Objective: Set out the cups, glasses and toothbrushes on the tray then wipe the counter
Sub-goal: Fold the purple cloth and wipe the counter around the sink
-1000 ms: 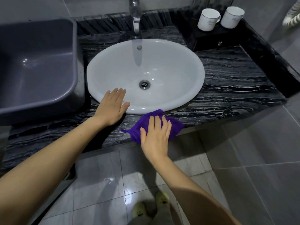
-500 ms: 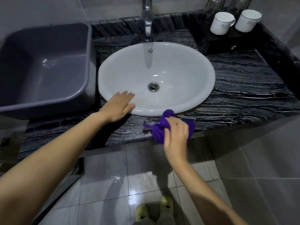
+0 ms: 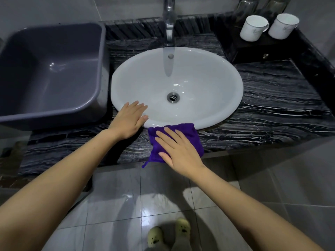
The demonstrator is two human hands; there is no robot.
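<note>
A purple cloth [image 3: 186,134] lies spread flat on the black marble counter [image 3: 268,113] at its front edge, just below the white sink [image 3: 208,84]. My right hand [image 3: 178,151] presses flat on the cloth with fingers spread. My left hand [image 3: 129,120] rests flat on the sink's front-left rim, holding nothing. Two white cups [image 3: 253,28] [image 3: 282,25] stand on a dark tray [image 3: 253,49] at the back right. Two clear glasses [image 3: 246,6] stand behind the cups, partly cut off. No toothbrushes are visible.
A grey plastic tub [image 3: 52,73] sits on the counter left of the sink. A chrome tap [image 3: 169,20] rises behind the basin. Below the counter edge is grey tiled floor [image 3: 116,205], with my slippers [image 3: 168,232] on it.
The cloth was bunched up in my right hand half a second ago; now it lies spread flat under my open palm. My left hand has stayed on the sink rim.
</note>
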